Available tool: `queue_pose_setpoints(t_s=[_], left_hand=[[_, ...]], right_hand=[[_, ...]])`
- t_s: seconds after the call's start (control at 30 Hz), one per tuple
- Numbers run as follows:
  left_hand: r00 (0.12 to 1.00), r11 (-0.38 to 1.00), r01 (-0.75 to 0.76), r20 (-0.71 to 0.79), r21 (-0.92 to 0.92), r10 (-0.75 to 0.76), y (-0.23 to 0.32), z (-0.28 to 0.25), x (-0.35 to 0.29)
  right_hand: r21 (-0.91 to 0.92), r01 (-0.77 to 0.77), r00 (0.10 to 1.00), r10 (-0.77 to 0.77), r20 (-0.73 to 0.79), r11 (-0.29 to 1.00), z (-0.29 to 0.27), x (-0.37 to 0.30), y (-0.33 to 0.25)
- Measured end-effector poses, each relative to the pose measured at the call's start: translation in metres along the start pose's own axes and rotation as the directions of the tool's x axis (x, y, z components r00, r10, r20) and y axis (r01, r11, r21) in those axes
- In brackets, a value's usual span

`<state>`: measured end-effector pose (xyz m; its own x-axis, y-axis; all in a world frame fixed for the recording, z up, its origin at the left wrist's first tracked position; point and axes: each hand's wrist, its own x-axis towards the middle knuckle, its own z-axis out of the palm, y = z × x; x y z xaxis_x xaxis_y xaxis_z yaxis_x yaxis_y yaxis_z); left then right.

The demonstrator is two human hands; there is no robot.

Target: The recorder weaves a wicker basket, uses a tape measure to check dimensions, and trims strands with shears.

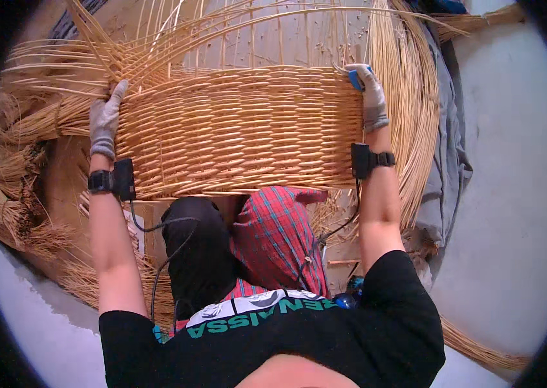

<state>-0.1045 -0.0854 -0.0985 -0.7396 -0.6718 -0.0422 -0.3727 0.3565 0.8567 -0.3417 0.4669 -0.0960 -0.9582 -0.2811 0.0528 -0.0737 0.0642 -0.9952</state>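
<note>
A woven wicker panel (241,132) with a golden-tan weave stands in front of my knees, its long upright rods rising past the upper edge. My left hand (106,119), in a pale work glove, grips its left edge, thumb along the weave below a bundle of loose rod ends. At the top right corner my gloved right hand (371,97) is closed round a small blue-handled tool (355,79) and rests against the panel's edge. A thin curved tip shows beside that hand; the tool's exact kind is unclear. The panel's far side is hidden.
Long bundles of wicker rods (409,116) lie to the right over a grey cloth (449,161). More bundled rods (15,174) are heaped on the left. Cables (157,271) hang from both wrist devices. Clippings litter the board (293,45) behind the panel.
</note>
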Motion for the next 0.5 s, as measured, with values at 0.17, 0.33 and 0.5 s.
queue_pose_setpoints(t_s=[0.17,0.33,0.5], left_hand=[[0.998,0.993,-0.061,-0.031,-0.102,0.059,-0.009,-0.002,-0.006],[0.998,0.994,0.053,-0.025,-0.092,-0.055,-0.024,-0.002,-0.007],[0.997,0.972,0.047,-0.048,-0.229,-0.060,-0.002,-0.001,-0.025]], right_hand=[[0.048,-0.045,0.997,0.048,-0.059,0.998,0.011,-0.015,-0.013],[0.057,-0.031,0.996,0.035,-0.085,0.998,0.016,-0.031,-0.025],[-0.052,-0.030,1.000,0.030,-0.003,0.998,0.010,-0.037,-0.029]])
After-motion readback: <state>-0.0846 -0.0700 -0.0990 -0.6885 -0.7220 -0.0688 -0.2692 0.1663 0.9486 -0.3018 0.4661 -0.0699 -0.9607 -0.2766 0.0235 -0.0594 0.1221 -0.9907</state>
